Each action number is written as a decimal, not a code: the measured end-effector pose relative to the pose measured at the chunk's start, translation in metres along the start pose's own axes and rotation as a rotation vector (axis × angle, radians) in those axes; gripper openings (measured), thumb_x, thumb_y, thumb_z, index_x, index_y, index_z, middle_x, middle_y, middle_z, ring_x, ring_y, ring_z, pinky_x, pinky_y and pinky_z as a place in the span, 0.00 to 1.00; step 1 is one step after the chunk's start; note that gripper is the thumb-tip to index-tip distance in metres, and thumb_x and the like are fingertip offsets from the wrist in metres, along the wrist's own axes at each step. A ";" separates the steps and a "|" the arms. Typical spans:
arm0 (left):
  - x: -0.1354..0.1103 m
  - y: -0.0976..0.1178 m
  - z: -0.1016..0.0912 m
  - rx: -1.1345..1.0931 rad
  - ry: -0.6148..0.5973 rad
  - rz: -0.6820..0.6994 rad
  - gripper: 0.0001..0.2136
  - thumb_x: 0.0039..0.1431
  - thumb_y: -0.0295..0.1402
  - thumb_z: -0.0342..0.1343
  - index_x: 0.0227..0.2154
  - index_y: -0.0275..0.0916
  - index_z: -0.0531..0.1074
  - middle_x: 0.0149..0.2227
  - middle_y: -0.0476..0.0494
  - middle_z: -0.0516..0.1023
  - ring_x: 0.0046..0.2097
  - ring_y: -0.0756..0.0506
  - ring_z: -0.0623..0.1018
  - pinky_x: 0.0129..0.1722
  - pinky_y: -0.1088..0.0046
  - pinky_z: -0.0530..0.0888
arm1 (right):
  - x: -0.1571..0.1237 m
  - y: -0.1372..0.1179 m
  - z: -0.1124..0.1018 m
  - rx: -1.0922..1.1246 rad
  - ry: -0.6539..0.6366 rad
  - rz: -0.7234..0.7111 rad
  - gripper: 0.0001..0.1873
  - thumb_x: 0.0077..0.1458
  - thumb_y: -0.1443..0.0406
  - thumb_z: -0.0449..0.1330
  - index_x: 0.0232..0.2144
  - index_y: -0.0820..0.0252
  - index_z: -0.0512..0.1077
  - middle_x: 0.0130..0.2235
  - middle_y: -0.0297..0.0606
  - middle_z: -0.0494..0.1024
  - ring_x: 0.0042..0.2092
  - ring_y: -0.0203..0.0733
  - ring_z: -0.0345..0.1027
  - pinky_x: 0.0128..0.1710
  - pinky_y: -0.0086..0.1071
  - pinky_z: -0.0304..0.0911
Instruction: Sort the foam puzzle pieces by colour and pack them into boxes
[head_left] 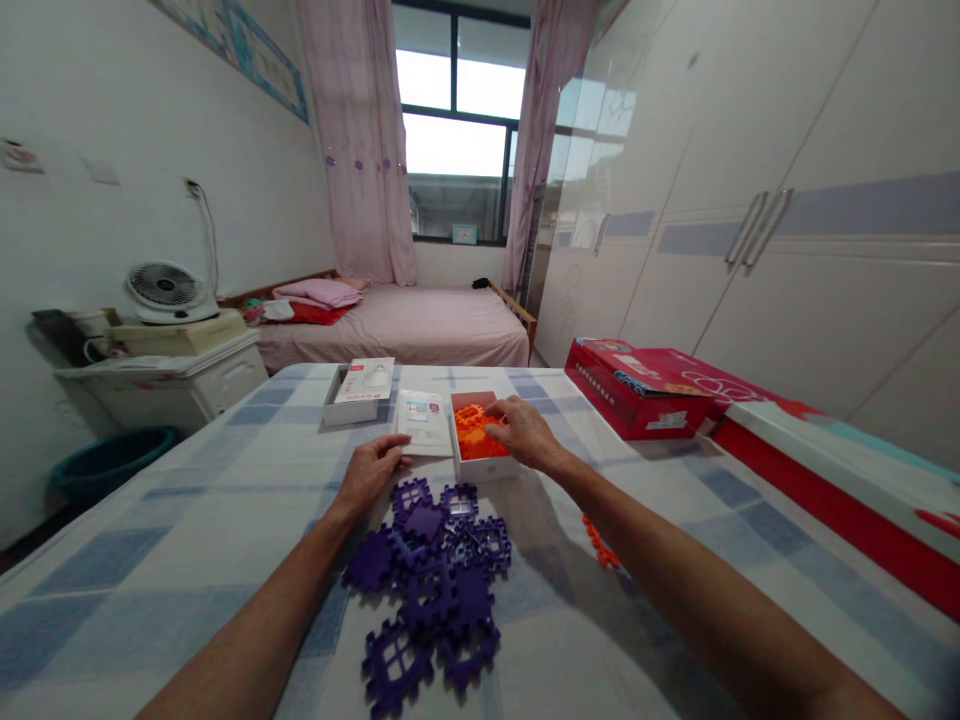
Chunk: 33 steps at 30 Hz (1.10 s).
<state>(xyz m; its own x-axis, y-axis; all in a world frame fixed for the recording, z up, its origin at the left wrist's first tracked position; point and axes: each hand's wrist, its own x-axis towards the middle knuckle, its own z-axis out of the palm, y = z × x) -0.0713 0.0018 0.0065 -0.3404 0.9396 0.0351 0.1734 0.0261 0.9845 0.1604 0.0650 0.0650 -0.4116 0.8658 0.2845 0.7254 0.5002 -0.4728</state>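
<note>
My right hand (521, 432) reaches over a white box (486, 468) filled with orange interlocking plastic pieces (472, 432). Its thumb and forefinger are apart, with the tips at the pieces; whether they touch one I cannot tell. My left hand (373, 470) rests on the table, fingers stretched out, tips at the lower left corner of a white printed booklet (424, 425). Between my forearms lies a loose heap of purple interlocking plastic pieces (427, 590), some solid and some with window-like openings. Another orange piece (600, 542) lies partly hidden behind my right forearm.
An open white box (351, 410) with a printed box (367, 380) leaning in it stands at the back left. A red carton (637, 395) and a long red and white box (840, 490) line the right side. A checked cloth (225, 490) covers the table.
</note>
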 end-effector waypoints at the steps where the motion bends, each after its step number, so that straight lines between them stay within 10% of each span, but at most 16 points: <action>1: 0.000 -0.001 0.000 -0.001 -0.003 0.001 0.23 0.41 0.36 0.55 0.42 0.29 0.74 0.25 0.44 0.79 0.29 0.46 0.77 0.34 0.73 0.72 | -0.002 0.001 0.002 -0.015 -0.007 -0.016 0.13 0.51 0.66 0.57 0.39 0.62 0.75 0.41 0.42 0.75 0.40 0.41 0.67 0.45 0.34 0.60; 11: 0.001 0.000 0.000 0.006 0.003 0.003 0.22 0.41 0.35 0.55 0.41 0.29 0.74 0.25 0.45 0.79 0.31 0.46 0.77 0.37 0.72 0.72 | -0.030 0.009 -0.025 -0.003 0.021 -0.106 0.16 0.54 0.63 0.57 0.45 0.63 0.73 0.46 0.45 0.72 0.45 0.41 0.67 0.48 0.34 0.59; 21: -0.002 0.000 0.001 -0.003 0.003 0.010 0.23 0.41 0.35 0.55 0.43 0.29 0.74 0.25 0.45 0.79 0.30 0.46 0.76 0.37 0.71 0.72 | -0.157 0.056 -0.094 -0.135 -0.469 0.181 0.32 0.45 0.54 0.63 0.53 0.53 0.66 0.48 0.41 0.68 0.46 0.45 0.66 0.45 0.35 0.61; 33: -0.005 0.004 0.002 -0.007 0.020 0.013 0.20 0.41 0.33 0.55 0.39 0.31 0.75 0.25 0.45 0.79 0.30 0.46 0.77 0.36 0.72 0.73 | -0.143 0.052 -0.070 -0.075 -0.132 0.171 0.20 0.53 0.58 0.56 0.46 0.62 0.71 0.36 0.41 0.74 0.35 0.40 0.67 0.36 0.33 0.62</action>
<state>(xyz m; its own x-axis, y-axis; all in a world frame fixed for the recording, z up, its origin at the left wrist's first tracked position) -0.0671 -0.0019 0.0099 -0.3567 0.9328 0.0516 0.1716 0.0112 0.9851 0.2954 -0.0337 0.0577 -0.3442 0.9344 0.0913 0.8277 0.3479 -0.4402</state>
